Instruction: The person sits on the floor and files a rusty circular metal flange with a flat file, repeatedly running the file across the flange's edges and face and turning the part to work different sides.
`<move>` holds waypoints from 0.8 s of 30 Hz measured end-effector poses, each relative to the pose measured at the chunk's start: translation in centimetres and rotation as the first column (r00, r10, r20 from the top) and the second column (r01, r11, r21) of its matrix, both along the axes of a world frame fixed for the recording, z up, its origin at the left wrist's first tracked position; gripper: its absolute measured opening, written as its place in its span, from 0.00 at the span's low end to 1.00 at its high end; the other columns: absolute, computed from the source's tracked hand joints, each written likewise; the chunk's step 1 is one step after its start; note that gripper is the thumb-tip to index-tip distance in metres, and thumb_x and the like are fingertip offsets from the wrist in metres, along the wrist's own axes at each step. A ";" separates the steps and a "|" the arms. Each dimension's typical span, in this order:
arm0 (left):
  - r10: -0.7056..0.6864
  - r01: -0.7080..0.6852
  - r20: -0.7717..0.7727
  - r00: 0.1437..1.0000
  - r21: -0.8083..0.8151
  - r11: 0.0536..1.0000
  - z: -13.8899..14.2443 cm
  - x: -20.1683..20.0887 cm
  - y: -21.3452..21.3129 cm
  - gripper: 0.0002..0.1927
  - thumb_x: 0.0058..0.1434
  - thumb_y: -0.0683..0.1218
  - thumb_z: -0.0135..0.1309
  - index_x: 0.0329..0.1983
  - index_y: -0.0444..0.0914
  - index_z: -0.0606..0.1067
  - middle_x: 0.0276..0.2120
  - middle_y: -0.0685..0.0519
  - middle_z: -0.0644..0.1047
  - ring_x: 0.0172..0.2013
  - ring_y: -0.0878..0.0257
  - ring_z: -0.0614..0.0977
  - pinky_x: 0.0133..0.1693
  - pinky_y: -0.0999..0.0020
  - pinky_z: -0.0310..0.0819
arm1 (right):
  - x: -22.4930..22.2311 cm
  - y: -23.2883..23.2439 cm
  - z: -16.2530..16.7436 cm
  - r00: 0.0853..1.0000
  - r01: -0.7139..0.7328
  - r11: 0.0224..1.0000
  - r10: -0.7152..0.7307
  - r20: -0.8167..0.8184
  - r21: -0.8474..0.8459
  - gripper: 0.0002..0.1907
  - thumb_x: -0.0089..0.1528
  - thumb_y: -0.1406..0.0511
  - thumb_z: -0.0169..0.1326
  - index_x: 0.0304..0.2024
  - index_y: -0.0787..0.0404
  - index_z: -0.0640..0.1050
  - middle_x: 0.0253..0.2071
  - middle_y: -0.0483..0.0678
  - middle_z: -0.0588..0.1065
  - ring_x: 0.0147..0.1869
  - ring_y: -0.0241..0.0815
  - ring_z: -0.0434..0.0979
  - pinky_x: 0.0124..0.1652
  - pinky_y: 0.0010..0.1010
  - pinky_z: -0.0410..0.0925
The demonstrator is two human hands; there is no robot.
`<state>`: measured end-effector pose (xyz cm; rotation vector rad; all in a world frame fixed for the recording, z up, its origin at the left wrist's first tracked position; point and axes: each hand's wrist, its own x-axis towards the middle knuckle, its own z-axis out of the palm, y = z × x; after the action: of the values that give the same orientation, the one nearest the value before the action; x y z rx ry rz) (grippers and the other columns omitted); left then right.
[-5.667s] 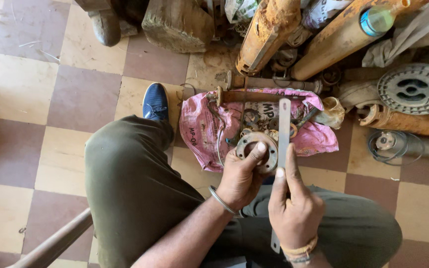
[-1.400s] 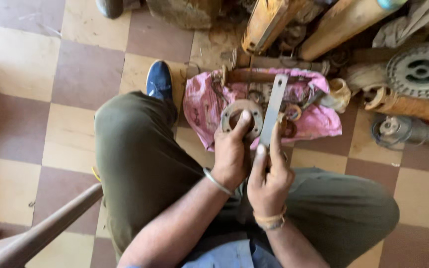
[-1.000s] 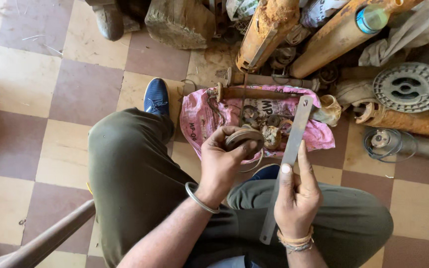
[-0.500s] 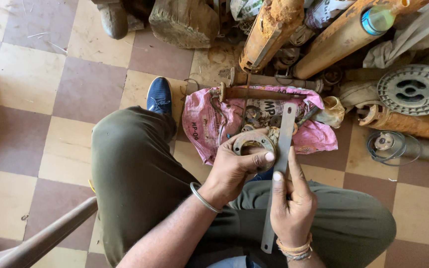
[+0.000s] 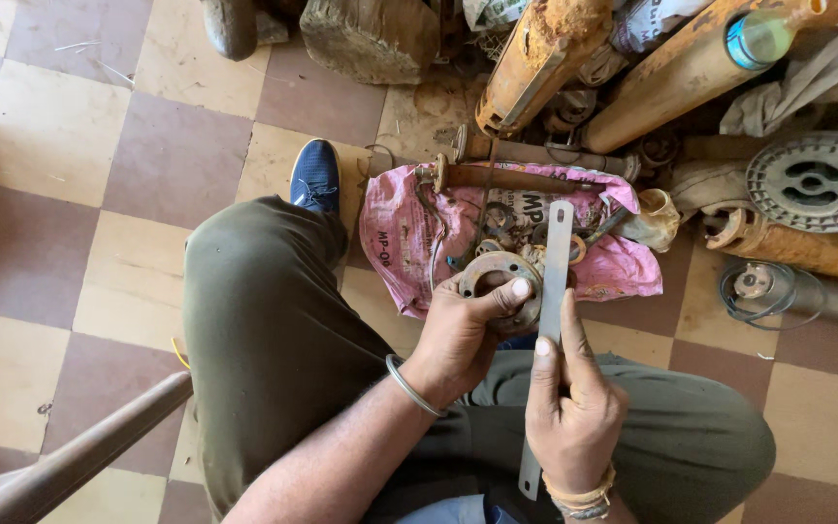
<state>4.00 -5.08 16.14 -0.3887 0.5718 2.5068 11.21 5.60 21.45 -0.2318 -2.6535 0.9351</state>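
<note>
**Rusty flange in one hand, steel strip in the other**

The left hand (image 5: 460, 335) is closed around a round, rusty metal flange with a central hole (image 5: 501, 289), the thumb pressed over its upper right rim and the fingers curled beneath it. The flange sits just above the person's lap, in front of the knees, and overlaps the lower edge of a crumpled pink plastic sack (image 5: 623, 272) spread on the floor. A thin silver bangle (image 5: 409, 384) circles the left wrist.

The right hand (image 5: 569, 408) grips a long, flat, grey steel strip (image 5: 552, 291) by its lower half, fingers wrapped tight and the thumb laid along its face. The strip stands nearly upright, its top end reaching over the sack and its side just beside the flange's right edge; whether the two touch cannot be told. Beaded bracelets (image 5: 579, 497) sit at the right wrist.

On the sack lies a jumble of small rusty metal parts (image 5: 497, 218) and a rusty rod (image 5: 516, 178). Beyond it are large rusty pipes (image 5: 535, 63), a grey perforated metal disc (image 5: 812, 181) and a coil of wire (image 5: 758, 291). The person wears olive trousers (image 5: 264, 330) and a blue shoe (image 5: 315, 177), seated over a checkered tile floor (image 5: 60, 126).
</note>
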 end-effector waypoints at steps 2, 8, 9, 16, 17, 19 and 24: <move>-0.014 0.010 -0.044 0.999 -0.088 0.996 0.0 0.0 -0.1 0.09 0.62 0.37 0.62 0.44 0.32 0.78 0.35 0.53 0.80 0.35 0.65 0.80 0.38 0.70 0.76 | -0.9 0.3 0.0 0.999 -0.026 0.997 0.027 -0.022 0.073 0.25 0.69 0.69 0.53 0.70 0.61 0.71 0.22 0.53 0.69 0.21 0.36 0.66 0.27 0.30 0.64; -0.030 0.028 -0.012 0.999 -0.176 0.984 -0.2 -0.4 -0.7 0.08 0.60 0.36 0.62 0.42 0.31 0.78 0.34 0.52 0.81 0.32 0.65 0.81 0.35 0.71 0.77 | -1.5 1.2 0.2 0.990 -0.139 0.988 0.139 0.011 0.065 0.23 0.69 0.68 0.53 0.68 0.59 0.73 0.29 0.59 0.72 0.21 0.42 0.67 0.26 0.36 0.63; -0.025 0.027 0.016 1.000 -0.197 0.980 -0.3 -0.4 -0.9 0.09 0.58 0.36 0.61 0.42 0.32 0.78 0.34 0.52 0.81 0.32 0.64 0.82 0.35 0.70 0.79 | -1.3 1.3 0.2 0.985 -0.172 0.984 0.173 -0.025 0.053 0.23 0.70 0.67 0.52 0.68 0.58 0.72 0.38 0.62 0.74 0.23 0.40 0.71 0.27 0.34 0.65; -0.175 0.140 -0.161 0.971 -0.208 0.968 -0.5 -0.9 -1.7 0.08 0.61 0.35 0.61 0.44 0.29 0.79 0.35 0.50 0.81 0.32 0.65 0.80 0.36 0.71 0.76 | -1.1 3.5 0.8 0.964 -0.194 0.981 0.193 0.182 -0.008 0.23 0.68 0.68 0.54 0.66 0.57 0.74 0.20 0.58 0.67 0.17 0.47 0.60 0.23 0.36 0.61; -0.148 0.120 -0.127 0.981 -0.210 0.970 -0.5 -1.0 -1.8 0.08 0.59 0.35 0.61 0.42 0.29 0.79 0.34 0.50 0.82 0.32 0.64 0.82 0.36 0.70 0.78 | -1.0 3.5 1.0 0.962 -0.247 0.968 0.250 0.106 -0.034 0.23 0.69 0.67 0.53 0.67 0.56 0.73 0.25 0.59 0.69 0.20 0.45 0.65 0.26 0.34 0.63; -0.151 0.116 -0.136 0.979 -0.237 0.965 -0.6 -1.1 -2.0 0.08 0.57 0.35 0.62 0.40 0.29 0.79 0.32 0.50 0.82 0.31 0.65 0.81 0.35 0.71 0.78 | -1.1 3.7 1.3 0.934 -0.356 0.932 0.354 -0.051 -0.067 0.22 0.71 0.66 0.50 0.69 0.54 0.71 0.34 0.60 0.74 0.26 0.40 0.73 0.32 0.31 0.67; -0.314 0.219 -0.213 0.925 -0.377 0.900 -0.8 -1.1 -2.0 0.08 0.58 0.35 0.63 0.41 0.30 0.80 0.30 0.52 0.80 0.29 0.67 0.79 0.32 0.73 0.74 | -1.6 4.2 1.5 0.939 -0.263 0.965 0.254 0.231 0.007 0.23 0.66 0.68 0.55 0.65 0.55 0.76 0.21 0.60 0.70 0.17 0.46 0.62 0.25 0.36 0.63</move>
<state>2.94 -7.10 15.35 -0.0804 1.1084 2.1995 9.56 9.76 22.93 0.0228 -2.9650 0.9880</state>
